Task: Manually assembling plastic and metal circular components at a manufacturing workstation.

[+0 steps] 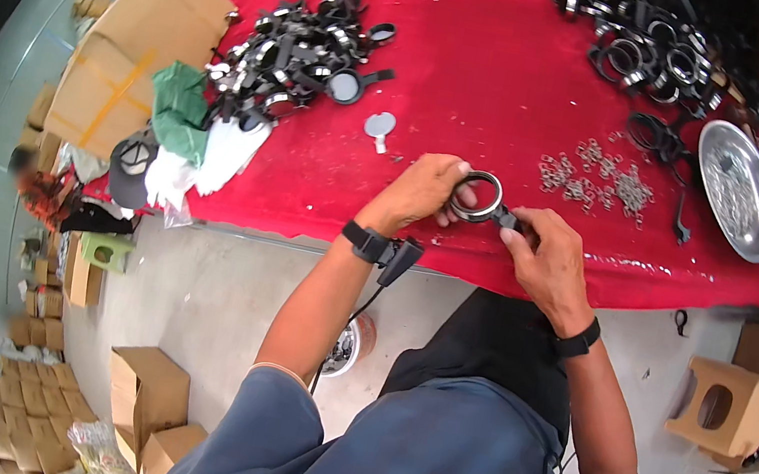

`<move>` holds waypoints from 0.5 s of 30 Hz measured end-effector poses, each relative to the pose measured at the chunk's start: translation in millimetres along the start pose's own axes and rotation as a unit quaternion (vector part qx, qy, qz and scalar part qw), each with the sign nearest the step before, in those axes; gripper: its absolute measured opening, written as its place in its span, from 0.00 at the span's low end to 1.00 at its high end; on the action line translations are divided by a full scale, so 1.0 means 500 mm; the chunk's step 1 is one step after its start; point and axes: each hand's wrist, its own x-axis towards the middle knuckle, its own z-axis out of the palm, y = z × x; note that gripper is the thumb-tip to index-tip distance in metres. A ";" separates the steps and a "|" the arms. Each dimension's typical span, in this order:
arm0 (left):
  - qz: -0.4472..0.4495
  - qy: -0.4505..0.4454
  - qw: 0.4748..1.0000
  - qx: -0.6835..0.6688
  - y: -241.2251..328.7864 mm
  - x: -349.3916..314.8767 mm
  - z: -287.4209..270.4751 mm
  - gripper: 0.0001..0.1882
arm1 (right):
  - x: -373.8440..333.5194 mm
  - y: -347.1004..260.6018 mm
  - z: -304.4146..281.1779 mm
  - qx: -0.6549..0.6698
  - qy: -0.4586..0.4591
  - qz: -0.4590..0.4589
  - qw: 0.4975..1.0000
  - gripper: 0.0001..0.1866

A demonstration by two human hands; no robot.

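The black ring, with its bright inner rim, is held up between the two hands, over the near part of the red-covered worktop, and the likeliest trouble is a slip: its band is narrow and looks smooth, so if either grip slackens while the other twists, it could turn or drop onto the cloth, or past the near edge to the floor. Pulling too hard on the dark arm at its right side could strain the place where the two meet. Beyond the right hand lie small metal clips, loose and scattered, which a careless sweep of that hand might push about. The cable hanging from the device on the left wrist could catch on the worktop's edge if that arm draws back sharply. As for the fingers, those of the left hand are curled narrowly around the ring's left side, pinching its band; those of the right are closed on the dark arm, thumb below and forefinger above. Whether the remaining left fingers press on the ring's underside, I cannot tell, since the hand and ring hide them.
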 end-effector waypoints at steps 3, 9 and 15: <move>0.002 0.020 1.000 -0.017 -0.001 -0.036 -0.015 0.21 | 0.004 0.000 0.014 -0.003 -0.018 -0.034 0.999 0.15; 0.132 0.352 0.839 0.394 -0.030 -0.054 -0.154 0.18 | 0.042 0.014 0.048 -0.036 0.097 -0.007 0.995 0.15; -0.002 0.346 0.797 0.495 -0.053 0.036 -0.249 0.31 | 0.068 0.051 0.090 -0.110 0.163 0.018 0.980 0.18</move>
